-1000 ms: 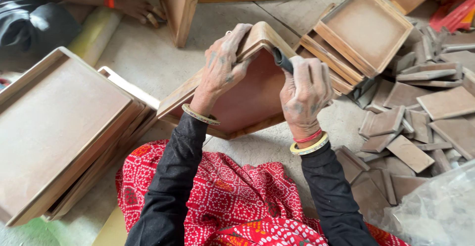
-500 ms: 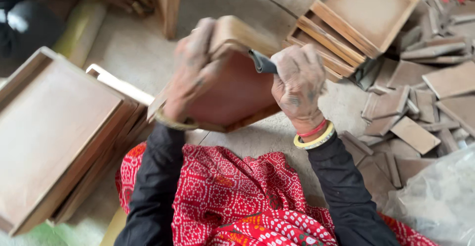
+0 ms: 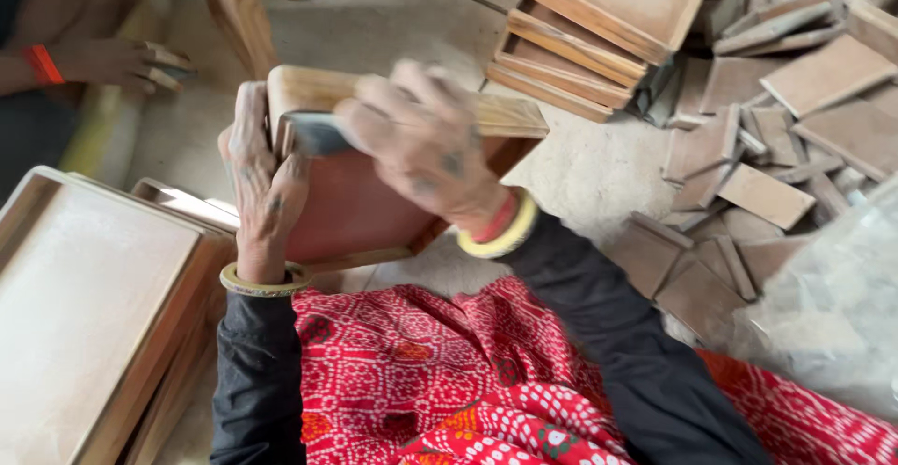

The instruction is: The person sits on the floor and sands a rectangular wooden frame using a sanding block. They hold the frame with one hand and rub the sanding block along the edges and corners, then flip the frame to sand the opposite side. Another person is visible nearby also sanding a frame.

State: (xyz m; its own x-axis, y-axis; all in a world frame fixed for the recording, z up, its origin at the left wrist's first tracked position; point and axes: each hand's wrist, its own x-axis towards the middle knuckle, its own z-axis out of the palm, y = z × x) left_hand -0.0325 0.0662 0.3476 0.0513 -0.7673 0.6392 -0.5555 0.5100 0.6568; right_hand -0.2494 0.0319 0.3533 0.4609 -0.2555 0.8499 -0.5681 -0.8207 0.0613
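Head view, left hand: the left hand (image 3: 262, 180) grips the left end of a shallow rectangular wooden tray with a reddish-brown panel and pale raised rim (image 3: 360, 208); its fingers (image 3: 245, 119) are pressed together and curl over the rim's corner, a yellow bangle on the wrist.
Head view, right hand: the right hand (image 3: 421, 147) lies across the tray's upper rim, blurred; its fingers (image 3: 369, 119) close around a small dark grey flat block (image 3: 313, 133) and press it against the rim, just beside the left hand's thumb.
Head view, held tray: it is tilted up on edge above the person's lap, over a red cloth with a white dotted pattern (image 3: 449, 381), with the pale rim uppermost and the panel facing the camera.
Head view, left side: a stack of large pale wooden trays (image 3: 94, 306) rests on the grey concrete floor (image 3: 393, 25), near the left elbow.
Head view, upper right: a second pile of smaller wooden trays (image 3: 599, 25) sits beyond the held tray, apart from it.
Head view, right side: a heap of loose flat wooden pieces (image 3: 776, 138) spreads over the floor, and a clear plastic bag (image 3: 842, 306) lies at the right edge.
Head view, upper left: another person's hand (image 3: 117, 61), with an orange band at the wrist, rests well apart from the held tray.
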